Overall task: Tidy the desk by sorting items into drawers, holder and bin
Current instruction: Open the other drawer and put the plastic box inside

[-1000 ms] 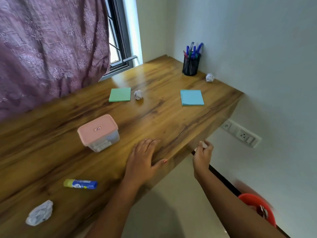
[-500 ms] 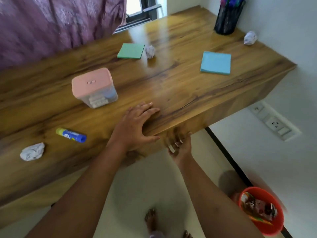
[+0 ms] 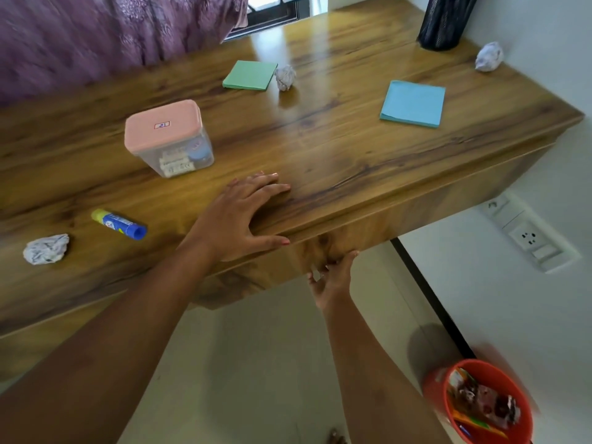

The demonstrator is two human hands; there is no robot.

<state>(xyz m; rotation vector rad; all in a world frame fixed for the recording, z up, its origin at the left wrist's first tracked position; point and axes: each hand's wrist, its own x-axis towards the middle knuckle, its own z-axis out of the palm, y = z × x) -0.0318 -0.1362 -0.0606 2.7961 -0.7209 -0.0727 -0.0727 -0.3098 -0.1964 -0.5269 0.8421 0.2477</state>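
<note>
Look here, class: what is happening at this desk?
A person is tidying. The left hand rests flat on the desk near its front edge; the right hand reaches up under the front panel, perhaps a drawer. Three paper balls, two pads, a glue stick and a box lie on top. The bin on the floor holds rubbish.

Two bare arms filled the lower frame, and nothing was worn on either as far as the picture showed. The left forearm (image 3: 128,331) looked broad and heavy close to the lens, tapering down to a narrow wrist and the left hand (image 3: 238,219). The right forearm (image 3: 368,363) looked slimmer and led to the smaller-looking right hand (image 3: 331,280). The fingers were long and slender. The left thumbnail (image 3: 285,241) carried a pinkish-red tint, while the fingernails looked paler pink. At the very bottom edge, bare toes (image 3: 336,439) just showed, too blurred for detail.
</note>
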